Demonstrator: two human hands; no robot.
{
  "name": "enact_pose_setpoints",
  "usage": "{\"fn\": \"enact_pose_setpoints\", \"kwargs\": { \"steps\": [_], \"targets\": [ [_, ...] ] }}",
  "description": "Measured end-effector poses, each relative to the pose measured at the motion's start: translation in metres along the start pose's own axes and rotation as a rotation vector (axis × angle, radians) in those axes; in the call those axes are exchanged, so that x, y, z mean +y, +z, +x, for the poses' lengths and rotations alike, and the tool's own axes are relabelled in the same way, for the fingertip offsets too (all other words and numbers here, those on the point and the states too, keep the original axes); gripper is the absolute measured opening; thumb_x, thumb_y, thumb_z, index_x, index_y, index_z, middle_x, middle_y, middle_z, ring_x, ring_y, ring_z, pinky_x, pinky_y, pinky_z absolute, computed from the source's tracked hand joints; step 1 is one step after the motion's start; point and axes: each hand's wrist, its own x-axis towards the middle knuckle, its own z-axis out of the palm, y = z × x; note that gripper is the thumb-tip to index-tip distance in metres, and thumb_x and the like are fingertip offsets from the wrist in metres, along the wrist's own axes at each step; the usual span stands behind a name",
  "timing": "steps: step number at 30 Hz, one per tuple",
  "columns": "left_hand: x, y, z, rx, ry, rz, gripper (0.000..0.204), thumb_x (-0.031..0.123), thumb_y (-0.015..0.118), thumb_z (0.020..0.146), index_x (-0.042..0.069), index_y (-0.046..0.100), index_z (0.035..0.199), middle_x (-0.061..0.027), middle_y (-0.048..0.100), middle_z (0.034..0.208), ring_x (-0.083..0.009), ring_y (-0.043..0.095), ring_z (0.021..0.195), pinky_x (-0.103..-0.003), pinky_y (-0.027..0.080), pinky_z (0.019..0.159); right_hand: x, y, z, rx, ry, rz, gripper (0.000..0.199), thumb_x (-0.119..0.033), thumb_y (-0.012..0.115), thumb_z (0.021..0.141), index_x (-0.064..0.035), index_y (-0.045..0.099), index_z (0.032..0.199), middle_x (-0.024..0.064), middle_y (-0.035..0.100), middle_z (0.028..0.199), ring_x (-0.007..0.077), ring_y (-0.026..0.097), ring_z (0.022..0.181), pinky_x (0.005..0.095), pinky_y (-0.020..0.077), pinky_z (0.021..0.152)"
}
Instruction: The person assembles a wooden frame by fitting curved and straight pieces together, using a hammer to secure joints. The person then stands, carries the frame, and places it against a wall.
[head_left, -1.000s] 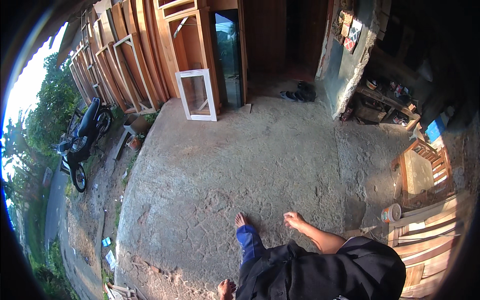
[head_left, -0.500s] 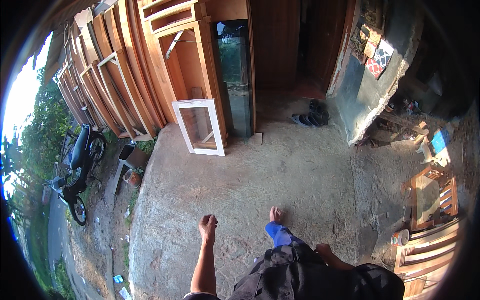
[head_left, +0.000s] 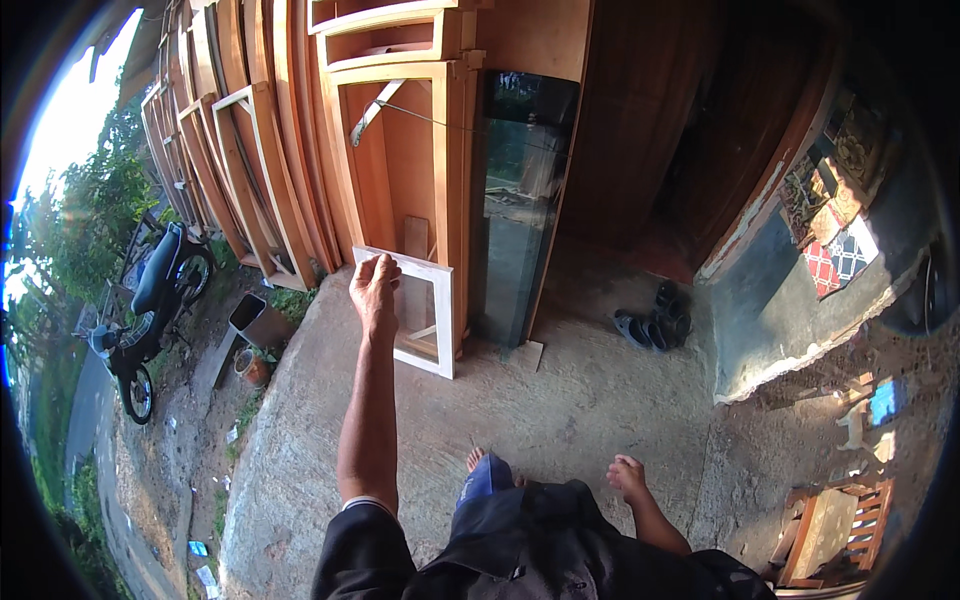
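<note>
My left hand (head_left: 375, 285) reaches forward with its fingers curled closed, and nothing shows in it. It overlaps the upper left part of a small white-painted wooden frame (head_left: 444, 325); whether it touches the frame I cannot tell. That frame stands on the concrete, leaning on a taller bare-wood frame (head_left: 455, 120). Low on the right, my right hand (head_left: 628, 475) hangs beside my body, its fingers loosely curled and apparently holding nothing. A dark glass panel (head_left: 520, 210) stands to the right of the white frame.
Several wooden frames (head_left: 250, 180) lean along the left wall. Dark sandals (head_left: 645, 328) lie near the doorway. A motorcycle (head_left: 150, 300), a grey bin (head_left: 262, 320) and a bucket (head_left: 252, 367) stand off the slab's left edge. A wooden chair (head_left: 835, 530) is at the lower right.
I have stepped nearer to the white frame. My left hand has risen and reached forward over it in view. My right hand has come out farther from my body.
</note>
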Motion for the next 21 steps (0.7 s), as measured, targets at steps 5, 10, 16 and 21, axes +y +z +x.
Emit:
{"fn": "enact_pose_setpoints", "kwargs": {
  "steps": [5, 10, 16, 21],
  "targets": [
    [-0.013, 0.061, 0.178, 0.083, 0.118, -0.019, 0.013, 0.015, 0.073, 0.096, 0.006, 0.072, 0.105, -0.0015, 0.071, 0.087, -0.0094, 0.065, 0.074, -0.025, 0.051, 0.066, -0.057, 0.039, 0.066, 0.048, 0.017, 0.074, 0.035, -0.023, 0.063, 0.096, -0.0097, 0.062, 0.128, 0.0078, 0.070, 0.100, 0.0186, 0.069, 0.076, 0.0341, 0.0561, 0.061],
    [-0.050, 0.109, 0.355, 0.127, 0.263, -0.016, 0.016, 0.010, 0.072, 0.095, 0.005, 0.074, 0.110, -0.0001, 0.071, 0.088, -0.0074, 0.062, 0.069, -0.024, 0.048, 0.061, -0.042, 0.067, 0.115, -0.079, -0.139, -0.409, 0.029, -0.029, 0.067, 0.094, -0.0079, 0.067, 0.114, 0.0095, 0.070, 0.092, 0.0256, 0.070, 0.078, 0.0394, 0.0560, 0.061],
    [-0.081, 0.151, 0.477, 0.257, 0.331, 0.108, 0.023, 0.010, 0.075, 0.092, 0.001, 0.075, 0.113, -0.0049, 0.076, 0.104, -0.0101, 0.067, 0.090, -0.027, 0.053, 0.083, -0.094, 0.102, 0.123, -0.108, -0.221, -1.181, 0.041, -0.043, 0.053, 0.095, -0.0067, 0.072, 0.102, 0.0219, 0.072, 0.095, 0.0439, 0.069, 0.094, 0.0541, 0.0533, 0.078],
    [-0.086, 0.169, 0.510, 0.405, 0.445, 0.334, 0.020, 0.008, 0.078, 0.088, 0.004, 0.078, 0.108, -0.0051, 0.077, 0.101, -0.0101, 0.068, 0.087, -0.026, 0.054, 0.079, -0.162, 0.131, 0.146, 0.040, -0.234, -1.196, 0.040, -0.040, 0.051, 0.097, -0.0058, 0.071, 0.090, 0.0158, 0.073, 0.092, 0.0331, 0.072, 0.093, 0.0458, 0.0552, 0.079]
  ]
}}
